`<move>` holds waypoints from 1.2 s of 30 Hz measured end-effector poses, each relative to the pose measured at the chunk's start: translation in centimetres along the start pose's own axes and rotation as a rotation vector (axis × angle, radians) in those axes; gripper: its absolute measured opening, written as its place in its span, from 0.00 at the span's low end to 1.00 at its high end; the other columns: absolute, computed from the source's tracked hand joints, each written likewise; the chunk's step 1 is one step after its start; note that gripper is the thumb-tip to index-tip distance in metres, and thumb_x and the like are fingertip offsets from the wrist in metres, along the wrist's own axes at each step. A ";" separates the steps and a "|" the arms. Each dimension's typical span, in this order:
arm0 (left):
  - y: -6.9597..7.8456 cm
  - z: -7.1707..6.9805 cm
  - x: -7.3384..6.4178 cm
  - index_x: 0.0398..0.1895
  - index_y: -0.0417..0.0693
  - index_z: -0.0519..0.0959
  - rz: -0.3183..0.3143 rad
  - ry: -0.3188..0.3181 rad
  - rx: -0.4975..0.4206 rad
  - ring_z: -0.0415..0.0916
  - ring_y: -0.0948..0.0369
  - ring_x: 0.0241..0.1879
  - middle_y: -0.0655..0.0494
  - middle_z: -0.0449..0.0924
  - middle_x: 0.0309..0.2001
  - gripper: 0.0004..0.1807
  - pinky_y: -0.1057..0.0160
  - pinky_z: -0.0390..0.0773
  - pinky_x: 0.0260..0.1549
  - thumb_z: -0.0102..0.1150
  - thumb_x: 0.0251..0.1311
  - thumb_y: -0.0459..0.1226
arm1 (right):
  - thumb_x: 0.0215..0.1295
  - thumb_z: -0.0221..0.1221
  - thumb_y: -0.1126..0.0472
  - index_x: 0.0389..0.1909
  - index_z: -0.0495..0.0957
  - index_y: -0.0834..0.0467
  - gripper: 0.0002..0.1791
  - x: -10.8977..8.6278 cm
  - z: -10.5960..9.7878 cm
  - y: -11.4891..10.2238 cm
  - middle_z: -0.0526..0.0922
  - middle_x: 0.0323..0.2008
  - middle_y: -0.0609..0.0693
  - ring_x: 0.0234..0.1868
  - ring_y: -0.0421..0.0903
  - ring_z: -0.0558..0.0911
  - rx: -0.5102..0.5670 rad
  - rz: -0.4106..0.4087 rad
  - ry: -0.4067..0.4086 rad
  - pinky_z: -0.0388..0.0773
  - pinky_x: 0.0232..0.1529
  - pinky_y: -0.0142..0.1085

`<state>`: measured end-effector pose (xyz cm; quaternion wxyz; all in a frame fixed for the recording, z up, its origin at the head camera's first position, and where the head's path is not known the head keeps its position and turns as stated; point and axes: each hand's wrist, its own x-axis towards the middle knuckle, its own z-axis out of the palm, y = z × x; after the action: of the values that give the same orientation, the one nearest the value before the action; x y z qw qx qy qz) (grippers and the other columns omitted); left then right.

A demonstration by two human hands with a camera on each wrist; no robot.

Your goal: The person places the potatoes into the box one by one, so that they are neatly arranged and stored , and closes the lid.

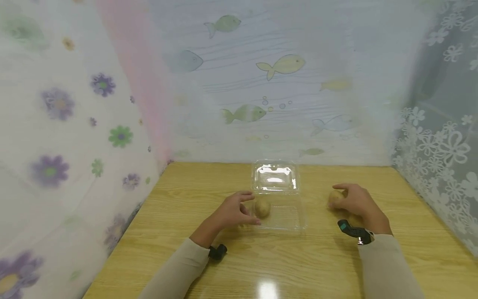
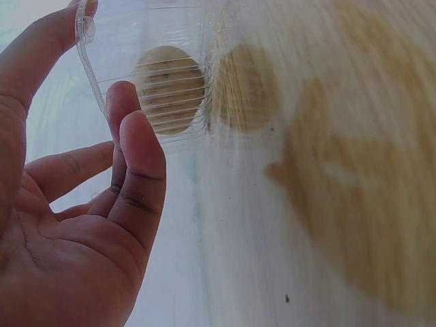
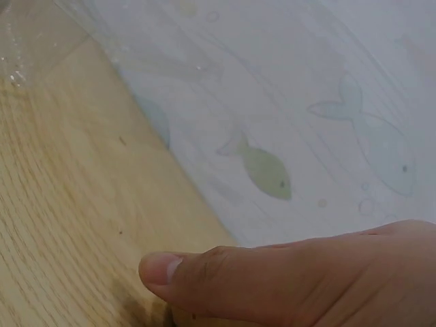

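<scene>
A clear plastic clamshell box [image 1: 281,229] lies with its lid [image 1: 276,176] folded back, away from me. One potato [image 1: 262,208] sits at the left end of its base; the left wrist view shows that potato [image 2: 170,88] through the ribbed wall. My left hand [image 1: 233,211] holds the box by its left side, thumb and fingers spread about the edge, fingertips [image 2: 142,139] close against the wall. To the right of the box, my right hand [image 1: 356,201] grips another potato [image 1: 335,198] between thumb and fingers. The right wrist view shows mainly that thumb [image 3: 163,269].
The wooden table [image 1: 209,178] carries the box and meets a fish-patterned sheet [image 1: 276,124] at its far edge. Flowered sheets close off the left [image 1: 74,137] and right [image 1: 440,137] sides. Black wrist cameras hang below both wrists.
</scene>
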<state>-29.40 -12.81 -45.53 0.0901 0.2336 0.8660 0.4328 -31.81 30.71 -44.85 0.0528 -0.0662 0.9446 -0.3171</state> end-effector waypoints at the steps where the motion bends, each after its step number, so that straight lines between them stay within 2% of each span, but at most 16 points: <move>1: 0.0 0.0 0.0 0.76 0.47 0.70 0.000 0.001 -0.001 0.85 0.64 0.33 0.50 0.66 0.76 0.52 0.63 0.85 0.34 0.84 0.47 0.51 | 0.58 0.74 0.42 0.76 0.67 0.61 0.50 0.0 0.0 -0.1 0.68 0.70 0.74 0.66 0.76 0.69 0.006 0.004 -0.007 0.74 0.57 0.68; 5: -0.1 0.0 -0.1 0.76 0.46 0.70 -0.005 0.001 -0.006 0.85 0.64 0.34 0.52 0.65 0.77 0.52 0.62 0.85 0.34 0.84 0.47 0.51 | 0.58 0.75 0.45 0.76 0.66 0.60 0.49 -0.1 0.1 -0.1 0.69 0.70 0.74 0.64 0.74 0.73 0.020 0.017 -0.031 0.77 0.55 0.64; 12: -0.1 0.0 0.0 0.75 0.47 0.70 -0.012 -0.001 -0.017 0.85 0.63 0.33 0.54 0.65 0.77 0.52 0.61 0.86 0.32 0.84 0.46 0.50 | 0.56 0.76 0.50 0.74 0.68 0.62 0.47 0.1 0.2 0.2 0.70 0.68 0.75 0.64 0.77 0.71 -0.043 -0.015 -0.017 0.75 0.56 0.68; 27: -0.3 0.1 0.0 0.75 0.48 0.70 -0.014 0.004 -0.020 0.85 0.63 0.33 0.54 0.66 0.76 0.52 0.61 0.86 0.31 0.84 0.46 0.50 | 0.56 0.76 0.49 0.72 0.71 0.65 0.46 -0.1 0.0 -0.1 0.76 0.62 0.73 0.56 0.71 0.80 -0.047 -0.018 0.008 0.81 0.49 0.60; 36: -0.2 0.1 0.0 0.75 0.46 0.70 -0.011 0.001 -0.027 0.85 0.63 0.33 0.54 0.67 0.76 0.52 0.61 0.86 0.30 0.85 0.46 0.49 | 0.54 0.78 0.48 0.70 0.73 0.64 0.46 -0.1 0.0 -0.2 0.77 0.61 0.73 0.55 0.71 0.79 -0.085 -0.028 0.048 0.81 0.48 0.60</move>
<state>-29.46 -12.80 -45.73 0.0951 0.2275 0.8613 0.4442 -31.71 30.53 -44.72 0.0226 -0.0740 0.9572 -0.2790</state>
